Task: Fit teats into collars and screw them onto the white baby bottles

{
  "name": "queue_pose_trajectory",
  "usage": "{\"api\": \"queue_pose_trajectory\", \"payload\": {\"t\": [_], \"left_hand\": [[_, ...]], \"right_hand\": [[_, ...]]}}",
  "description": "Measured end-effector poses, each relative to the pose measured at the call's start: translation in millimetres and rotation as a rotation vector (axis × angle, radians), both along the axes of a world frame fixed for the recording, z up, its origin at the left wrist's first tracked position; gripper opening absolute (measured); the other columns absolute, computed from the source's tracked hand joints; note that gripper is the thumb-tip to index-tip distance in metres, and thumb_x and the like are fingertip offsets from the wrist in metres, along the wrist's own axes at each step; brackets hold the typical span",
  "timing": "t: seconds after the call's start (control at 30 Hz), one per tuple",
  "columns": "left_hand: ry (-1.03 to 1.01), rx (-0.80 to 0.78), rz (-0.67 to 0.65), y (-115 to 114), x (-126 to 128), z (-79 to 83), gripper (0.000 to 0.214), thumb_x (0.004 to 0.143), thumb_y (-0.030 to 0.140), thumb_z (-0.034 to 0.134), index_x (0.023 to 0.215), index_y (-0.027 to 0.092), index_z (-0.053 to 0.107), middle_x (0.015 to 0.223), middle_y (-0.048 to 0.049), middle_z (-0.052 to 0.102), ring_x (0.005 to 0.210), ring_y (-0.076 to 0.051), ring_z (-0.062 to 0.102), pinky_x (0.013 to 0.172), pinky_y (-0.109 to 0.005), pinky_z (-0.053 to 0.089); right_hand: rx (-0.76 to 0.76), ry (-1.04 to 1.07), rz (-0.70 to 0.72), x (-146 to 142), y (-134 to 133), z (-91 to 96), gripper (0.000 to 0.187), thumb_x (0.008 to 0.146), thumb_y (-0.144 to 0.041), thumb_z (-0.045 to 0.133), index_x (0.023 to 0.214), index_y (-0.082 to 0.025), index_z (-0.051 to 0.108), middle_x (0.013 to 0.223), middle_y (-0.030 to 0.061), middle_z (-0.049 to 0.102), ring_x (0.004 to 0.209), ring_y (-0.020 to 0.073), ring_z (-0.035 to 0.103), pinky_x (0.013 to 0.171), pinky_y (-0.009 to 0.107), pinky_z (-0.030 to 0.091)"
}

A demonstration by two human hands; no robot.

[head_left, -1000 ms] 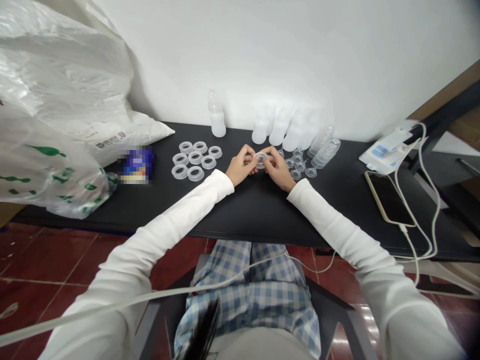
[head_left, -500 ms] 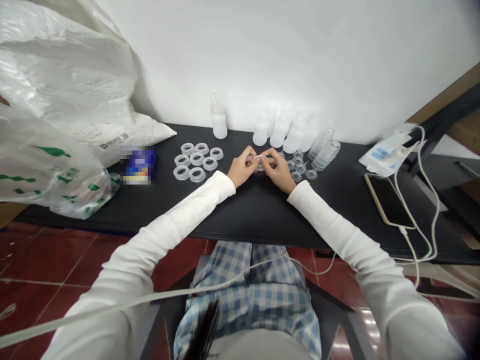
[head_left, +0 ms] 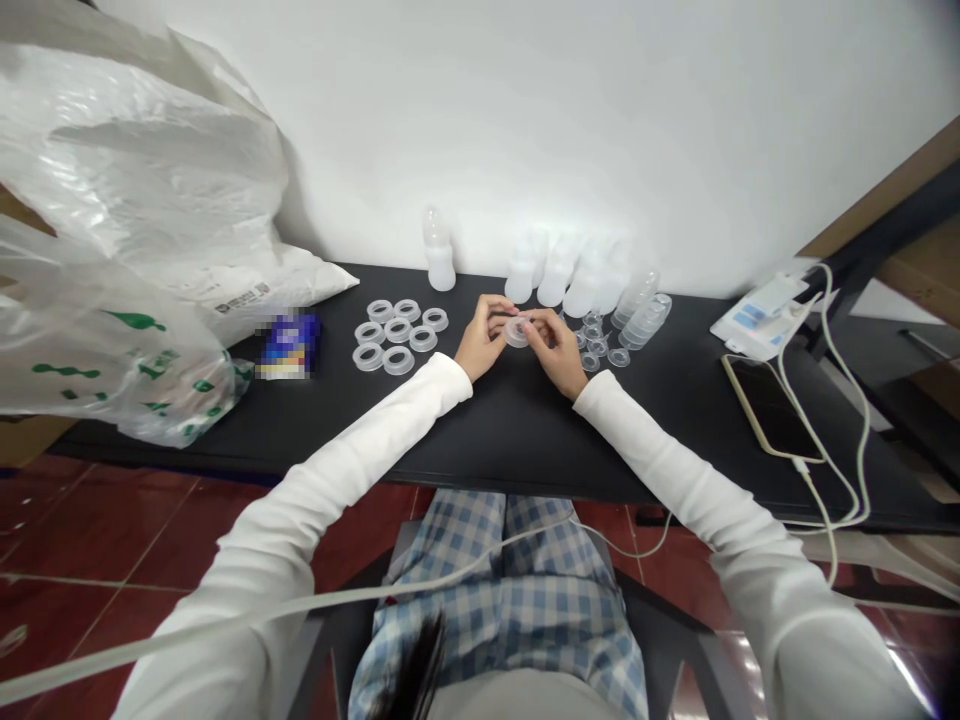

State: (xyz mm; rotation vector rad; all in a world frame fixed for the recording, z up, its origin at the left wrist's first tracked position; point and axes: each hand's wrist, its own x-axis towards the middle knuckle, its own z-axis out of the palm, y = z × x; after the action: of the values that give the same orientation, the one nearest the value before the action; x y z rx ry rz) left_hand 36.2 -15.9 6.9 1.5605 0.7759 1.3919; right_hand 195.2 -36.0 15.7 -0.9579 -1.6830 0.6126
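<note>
Above the middle of the black table, a translucent bottle collar ring [head_left: 515, 332] is between my two hands. The curled fingers of my left hand [head_left: 481, 342] hold its left side. My right hand [head_left: 559, 352] pinches the right side, thumb over the ring's face. Something clear shows inside the ring, probably a teat, but it is too small to make out. Just right of my right hand lie several clear silicone teats [head_left: 597, 347], partly hidden behind the fingers. A group of similar collar rings [head_left: 397, 330] lies flat to the left of my left hand.
White bottles [head_left: 553, 280] stand along the wall, with clear caps [head_left: 646, 320] to their right. One capped bottle [head_left: 440, 265] stands apart. Plastic bags [head_left: 150, 200] and a blue packet [head_left: 291, 342] are left; a phone [head_left: 772, 405] with cables and a white box [head_left: 759, 318] are right.
The ring has tilted, so its round face now shows more. My left fingers have loosened and spread a little around it; my right thumb has shifted onto its face. The view moved slightly.
</note>
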Motion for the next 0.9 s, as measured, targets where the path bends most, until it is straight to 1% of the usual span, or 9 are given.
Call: {"api": "queue_pose_trajectory", "payload": {"t": [0.07, 0.17, 0.3, 0.37, 0.5, 0.57, 0.63, 0.8, 0.9], "left_hand": [[0.021, -0.005, 0.039, 8, 1, -5.2, 0.042, 0.08, 0.024, 0.073, 0.11, 0.024, 0.044, 0.116, -0.0068, 0.061, 0.1, -0.014, 0.068, 0.087, -0.028, 0.053], [0.097, -0.04, 0.212, 29, 4, -10.4, 0.044, 0.082, 0.014, 0.066, 0.118, 0.023, 0.042, 0.129, -0.0121, 0.056, 0.11, -0.018, 0.065, 0.093, -0.034, 0.052], [0.192, -0.074, 0.419, 64, 18, -9.4, 0.055, 0.078, 0.016, 0.072, 0.124, 0.02, 0.043, 0.138, -0.0165, 0.048, 0.127, -0.025, 0.054, 0.106, -0.041, 0.045], [0.21, -0.065, 0.464, 81, 29, -6.1, 0.059, 0.073, 0.02, 0.079, 0.12, 0.018, 0.044, 0.132, -0.0162, 0.051, 0.131, -0.028, 0.05, 0.111, -0.044, 0.039], [0.268, -0.125, 0.487, 99, 44, 0.7, 0.052, 0.066, 0.025, 0.087, 0.098, 0.02, 0.047, 0.106, -0.0114, 0.058, 0.119, -0.033, 0.056, 0.108, -0.049, 0.039], [0.284, -0.105, 0.514, 95, 42, 2.1, 0.048, 0.067, 0.024, 0.086, 0.092, 0.021, 0.045, 0.098, -0.0084, 0.056, 0.113, -0.031, 0.058, 0.106, -0.048, 0.041], [0.306, -0.03, 0.54, 83, 32, 2.2, 0.045, 0.07, 0.024, 0.084, 0.093, 0.021, 0.047, 0.097, -0.007, 0.054, 0.112, -0.03, 0.058, 0.105, -0.047, 0.042], [0.588, 0.237, 0.533, 37, -16, 4.0, 0.048, 0.072, 0.02, 0.081, 0.113, 0.019, 0.054, 0.121, -0.015, 0.051, 0.126, -0.036, 0.051, 0.109, -0.051, 0.041], [0.695, 0.365, 0.473, 20, -41, 7.1, 0.05, 0.075, 0.018, 0.077, 0.121, 0.018, 0.056, 0.129, -0.0172, 0.048, 0.131, -0.036, 0.049, 0.113, -0.054, 0.038]], "right_hand": [[0.095, -0.042, -0.095, 0, -1, 1.2, 0.033, 0.093, -0.055, 0.058, 0.1, -0.023, 0.067, 0.073, -0.0019, 0.046, 0.064, 0.0141, 0.041, 0.064, 0.032, 0.04], [0.182, -0.071, -0.172, 1, -3, 1.7, 0.027, 0.094, -0.048, 0.059, 0.097, -0.023, 0.068, 0.073, -0.0005, 0.045, 0.069, 0.0165, 0.043, 0.069, 0.034, 0.042], [0.232, -0.075, -0.197, 2, -5, 2.7, 0.023, 0.094, -0.043, 0.058, 0.101, -0.023, 0.067, 0.083, 0.003, 0.052, 0.077, 0.0183, 0.048, 0.077, 0.038, 0.048], [0.27, -0.086, -0.222, 3, -6, 3.6, 0.022, 0.094, -0.041, 0.057, 0.103, -0.024, 0.066, 0.086, 0.004, 0.053, 0.079, 0.0189, 0.05, 0.079, 0.039, 0.05], [0.312, -0.101, -0.25, 5, -7, 5.8, 0.02, 0.096, -0.038, 0.053, 0.104, -0.024, 0.066, 0.088, 0.005, 0.056, 0.081, 0.0199, 0.053, 0.077, 0.038, 0.051], [0.315, -0.09, -0.253, 8, -6, 6.7, 0.02, 0.096, -0.036, 0.052, 0.104, -0.023, 0.065, 0.089, 0.0053, 0.057, 0.081, 0.0196, 0.054, 0.077, 0.038, 0.051], [0.309, -0.061, -0.271, 11, -5, 7.3, 0.021, 0.096, -0.037, 0.052, 0.105, -0.023, 0.065, 0.09, 0.0051, 0.058, 0.079, 0.019, 0.055, 0.078, 0.038, 0.052], [0.261, 0.019, -0.27, 19, 3, 6.9, 0.027, 0.097, -0.044, 0.052, 0.109, -0.024, 0.065, 0.101, 0.0073, 0.062, 0.084, 0.0192, 0.059, 0.08, 0.039, 0.054], [0.225, 0.044, -0.21, 22, 6, 5.6, 0.029, 0.096, -0.047, 0.055, 0.111, -0.025, 0.066, 0.105, 0.0084, 0.063, 0.092, 0.021, 0.062, 0.083, 0.039, 0.055]]}}
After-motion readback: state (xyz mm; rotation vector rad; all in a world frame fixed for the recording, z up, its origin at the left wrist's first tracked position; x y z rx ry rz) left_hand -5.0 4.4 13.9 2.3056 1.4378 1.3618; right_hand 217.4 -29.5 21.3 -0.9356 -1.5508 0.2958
